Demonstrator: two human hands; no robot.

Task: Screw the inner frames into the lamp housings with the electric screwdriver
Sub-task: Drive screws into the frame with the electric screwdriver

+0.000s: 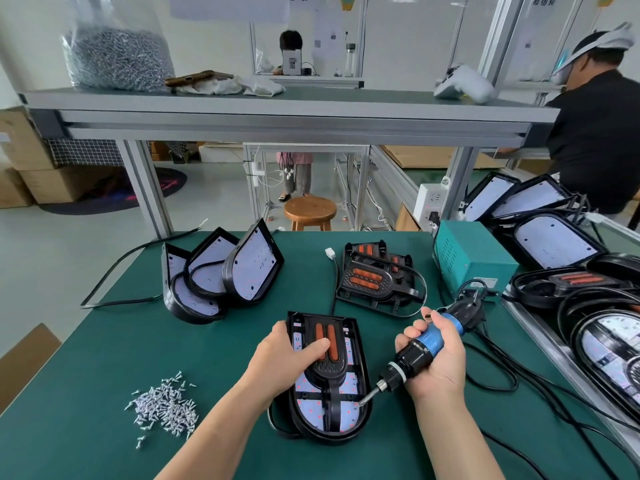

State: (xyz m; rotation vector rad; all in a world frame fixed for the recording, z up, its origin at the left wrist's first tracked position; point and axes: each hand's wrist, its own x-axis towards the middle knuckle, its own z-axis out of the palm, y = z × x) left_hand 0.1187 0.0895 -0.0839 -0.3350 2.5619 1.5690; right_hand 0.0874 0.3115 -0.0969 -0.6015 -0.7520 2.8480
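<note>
Your left hand [287, 358] has its grip clamped on the lamp housing [362, 362], which lies flat on the green table [104, 368] in front of you. The fingers curl over its left edge and the thumb lies across the orange strips of the inner frame [329, 370]. Your right hand [434, 367] has its grip closed round the electric screwdriver [414, 356], tilted down-left, bit tip at the housing's lower right. Loose screws [166, 407] lie piled to the left.

This is a factory assembly floor: green-matted workbench [104, 393] on aluminium legs, bag of screws [117, 57] on the shelf [277, 109], lamp housings [221, 271] stacked about, another worker [595, 133] alongside.
</note>
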